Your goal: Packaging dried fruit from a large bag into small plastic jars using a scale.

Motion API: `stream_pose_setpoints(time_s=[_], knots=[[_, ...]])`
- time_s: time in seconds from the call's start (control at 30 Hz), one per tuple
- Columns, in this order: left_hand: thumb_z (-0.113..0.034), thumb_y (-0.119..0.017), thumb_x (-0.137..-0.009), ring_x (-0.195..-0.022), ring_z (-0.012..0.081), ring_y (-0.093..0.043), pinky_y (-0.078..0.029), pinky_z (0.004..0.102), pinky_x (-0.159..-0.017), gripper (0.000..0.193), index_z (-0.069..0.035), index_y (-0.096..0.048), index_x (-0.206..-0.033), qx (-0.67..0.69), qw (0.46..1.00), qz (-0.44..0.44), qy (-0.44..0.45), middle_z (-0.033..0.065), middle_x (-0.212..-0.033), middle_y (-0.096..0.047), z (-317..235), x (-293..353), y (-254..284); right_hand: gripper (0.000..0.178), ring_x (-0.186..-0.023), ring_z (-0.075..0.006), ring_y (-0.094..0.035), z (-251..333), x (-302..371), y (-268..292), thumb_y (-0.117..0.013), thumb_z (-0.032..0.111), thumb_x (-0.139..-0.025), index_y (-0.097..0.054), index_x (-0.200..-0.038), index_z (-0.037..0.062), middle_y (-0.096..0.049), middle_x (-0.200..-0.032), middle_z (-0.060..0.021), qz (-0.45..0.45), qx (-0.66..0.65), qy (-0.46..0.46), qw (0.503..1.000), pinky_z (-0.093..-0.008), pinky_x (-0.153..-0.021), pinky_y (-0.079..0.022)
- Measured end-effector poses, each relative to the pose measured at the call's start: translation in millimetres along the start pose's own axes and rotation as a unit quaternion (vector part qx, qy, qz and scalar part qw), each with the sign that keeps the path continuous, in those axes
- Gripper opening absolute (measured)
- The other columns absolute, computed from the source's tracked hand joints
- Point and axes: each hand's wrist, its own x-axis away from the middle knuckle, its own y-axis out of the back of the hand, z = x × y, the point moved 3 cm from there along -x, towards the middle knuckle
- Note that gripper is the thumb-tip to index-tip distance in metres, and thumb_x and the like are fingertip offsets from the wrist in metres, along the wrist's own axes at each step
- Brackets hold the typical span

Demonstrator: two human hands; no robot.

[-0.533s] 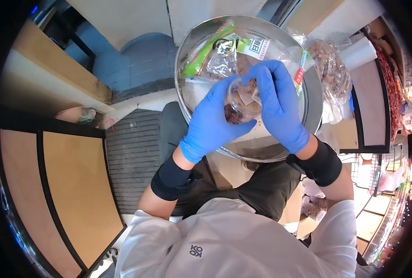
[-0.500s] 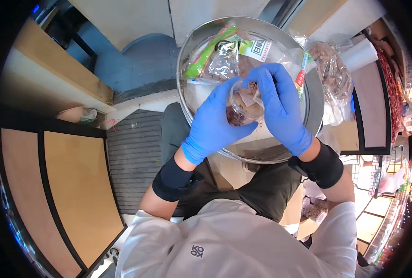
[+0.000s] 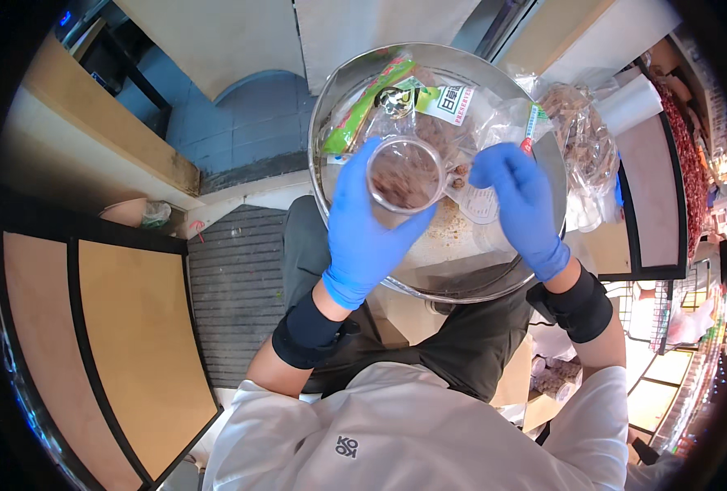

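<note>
My left hand (image 3: 363, 233), in a blue glove, is wrapped round a clear round plastic tub (image 3: 404, 173) with brown, shredded-looking pieces in it. The tub's round mouth faces up toward me. To its right, my blue-gloved right hand (image 3: 525, 209) has its fingers curled together. Whatever those fingertips may hold is hidden. Just below them lies a clear piece with a white printed label (image 3: 478, 204). Both hands are over a large round metal tray (image 3: 321, 184), where brown crumbs (image 3: 445, 229) are scattered.
Inside the tray lie printed plastic packages (image 3: 453, 104), one with a green edge. At the tray's right sits a clear bag of brown pieces (image 3: 580, 127), near a white roll (image 3: 637, 102). A wooden cabinet (image 3: 139, 319) stands left, beside a grey ridged mat (image 3: 237, 295).
My right hand has moved away from the tub to the right, its fingers now curled. My left hand has shifted slightly left with the tub, whose mouth now shows more fully.
</note>
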Motion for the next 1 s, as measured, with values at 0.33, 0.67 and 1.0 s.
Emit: stream_pose_setpoints(time_s=[0.33,0.67,1.0], knots=[[-0.008,-0.086,-0.069,-0.121,0.0228,-0.054,-0.045,0.0363,-0.104,0.09,-0.004,-0.038,-0.144,0.068,0.997,0.01,0.018,0.0131,-0.132,-0.055,0,-1,-7,0.037,-0.104,-0.0421,-0.061,-84,-36,-1,-0.058,0.022,-0.09,-0.051,-0.118,-0.0017,-0.062,-0.112,-0.0281,0.207,0.464,-0.113,0.854,-0.0461,-0.09,-0.049],[-0.016,-0.088,-0.066,-0.115,0.0239,-0.06,-0.048,0.0365,-0.1,0.083,-0.005,-0.048,-0.138,-0.018,0.997,0.075,-0.009,0.0141,-0.126,-0.061,-2,-1,-6,0.041,-0.105,-0.0359,-0.064,-138,-46,1,-0.068,0.019,-0.088,-0.051,-0.12,-0.0005,-0.064,-0.115,-0.0234,0.225,0.379,-0.08,0.894,-0.0418,-0.088,-0.052],[-0.021,-0.089,-0.066,-0.114,0.0269,-0.062,-0.049,0.038,-0.099,0.083,-0.002,-0.049,-0.136,-0.03,0.996,0.081,-0.027,0.0152,-0.125,-0.063,-6,-3,-8,0.039,-0.105,-0.0375,-0.062,-141,-58,16,-0.055,0.037,-0.095,-0.062,-0.118,0.0053,-0.065,-0.119,-0.0189,0.271,0.38,-0.196,0.863,-0.0429,-0.09,-0.049]])
